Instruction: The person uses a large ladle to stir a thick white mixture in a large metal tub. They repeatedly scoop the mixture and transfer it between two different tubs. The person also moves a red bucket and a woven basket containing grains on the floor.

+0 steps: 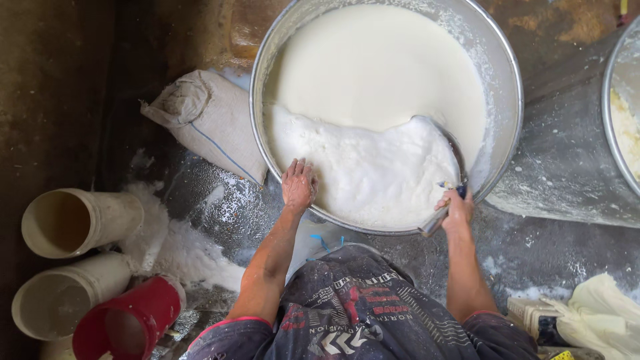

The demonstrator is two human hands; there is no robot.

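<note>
Far left, on the dark wet floor: two white plastic buckets lying on their sides, mouths toward the camera, the upper one just above the lower one. A red bucket lies tipped against the lower white one. White powder is spilled beside them.

Above that, a grey woven sack with a thin blue stripe lies on the floor, one end touching the outer wall of the big metal basin.

Left hand: palm down on the near rim of the basin, fingers spread and flat, grasping nothing, fingertips at the edge of the white mass. Forearm dusted white.

The basin sits in the upper centre. It holds smooth white liquid on the far side and a thicker, grainy white mass heaped on the near side.

Right hand: at the near right rim, fingers clenched round the handle of a metal scoop. The scoop's blade curves along the right edge of the grainy mass, partly buried.

Below, the person's dark printed shirt, spattered white.

Right: a second metal basin, cut by the frame, with pale lumpy contents. Bottom right corner, a crumpled white bag beside a small carton.
</note>
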